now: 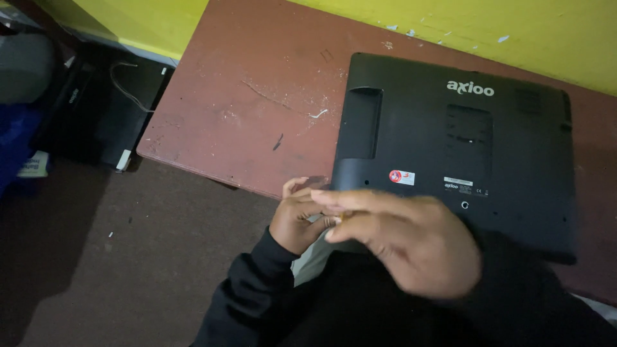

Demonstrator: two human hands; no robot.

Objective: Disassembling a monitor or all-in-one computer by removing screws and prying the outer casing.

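- L hand (pixel 301 217) curled at surface (pixel 244 115) edge, by laptop (pixel 450 141) corner.
- R hand (pixel 402 239) blurred, fingers together, meeting L.
- Grip: both pinch smth small; can't tell what.
- Laptop lies underside up.

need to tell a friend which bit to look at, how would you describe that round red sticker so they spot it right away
Start at the reddish-brown table under the yellow wall, where a black laptop lies bottom side up. The round red sticker sits near its front edge, just above the person's hands. It is the only red mark on the black shell, left of a white label.
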